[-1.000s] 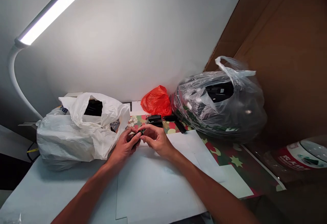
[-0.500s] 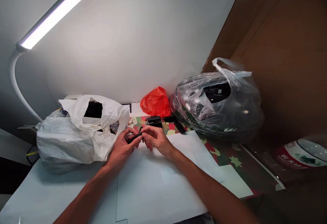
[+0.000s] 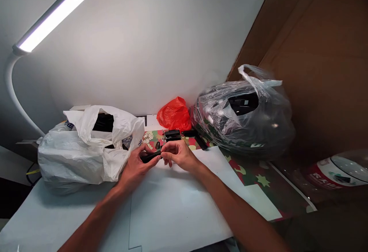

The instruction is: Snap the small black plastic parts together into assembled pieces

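Note:
A slim black plastic piece (image 3: 150,156) lies in my left hand (image 3: 135,164), clasped between thumb and fingers above the white sheet. At its right end the thumb and forefinger of my right hand (image 3: 180,155) are pinched together; whether they grip the piece itself or a small part on it is hidden. A small dark, shiny bit (image 3: 157,145) shows just above the black piece, and I cannot tell if the two are joined. Beyond my hands lie several black plastic parts (image 3: 172,133) and a scatter of small pale metal-looking bits (image 3: 147,137).
A stuffed white plastic bag (image 3: 77,156) stands left, a full clear bag (image 3: 244,118) back right. Between them sits a red bag (image 3: 174,114). A lamp (image 3: 63,14) hangs over the left. White sheets (image 3: 178,206) cover the table; a labelled tub (image 3: 342,173) stands far right.
My right fingertips have stayed near the black piece's right end, shifting only slightly. The whole view has moved a little to the right, so things sit slightly further left.

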A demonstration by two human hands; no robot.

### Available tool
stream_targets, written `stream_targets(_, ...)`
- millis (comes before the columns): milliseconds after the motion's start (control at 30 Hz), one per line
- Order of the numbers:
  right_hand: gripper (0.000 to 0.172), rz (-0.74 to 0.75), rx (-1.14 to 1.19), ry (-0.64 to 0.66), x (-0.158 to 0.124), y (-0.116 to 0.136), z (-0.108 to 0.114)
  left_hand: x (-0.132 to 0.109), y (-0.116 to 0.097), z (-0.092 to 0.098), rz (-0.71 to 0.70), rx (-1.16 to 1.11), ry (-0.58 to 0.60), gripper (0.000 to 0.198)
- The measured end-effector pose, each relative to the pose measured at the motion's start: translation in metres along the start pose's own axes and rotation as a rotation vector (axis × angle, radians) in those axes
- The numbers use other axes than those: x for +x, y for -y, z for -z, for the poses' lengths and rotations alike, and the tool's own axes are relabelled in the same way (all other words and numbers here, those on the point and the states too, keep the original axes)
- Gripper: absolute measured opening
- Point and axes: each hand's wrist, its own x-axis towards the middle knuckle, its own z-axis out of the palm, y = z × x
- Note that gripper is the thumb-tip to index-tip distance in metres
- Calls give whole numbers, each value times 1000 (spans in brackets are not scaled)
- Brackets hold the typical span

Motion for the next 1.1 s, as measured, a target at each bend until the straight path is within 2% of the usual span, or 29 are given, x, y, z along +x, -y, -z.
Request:
stream_targets(167,41,39,-79,-83,-2,-1,-6,-1,0,-3,-17,90,-59,33)
stream_targets(433,34,101,-91,-147,-2,-5,-5,-4,-4,-4,-17,30,-39,24)
stream_targets(800,45,59,-54,-133,3,-5,-6,-5,-3,-1,33,-71,9,41)
stream_targets(1100,50,124,55,-255,5,-4,-2,-7,-9,-2,45,-184,72,51)
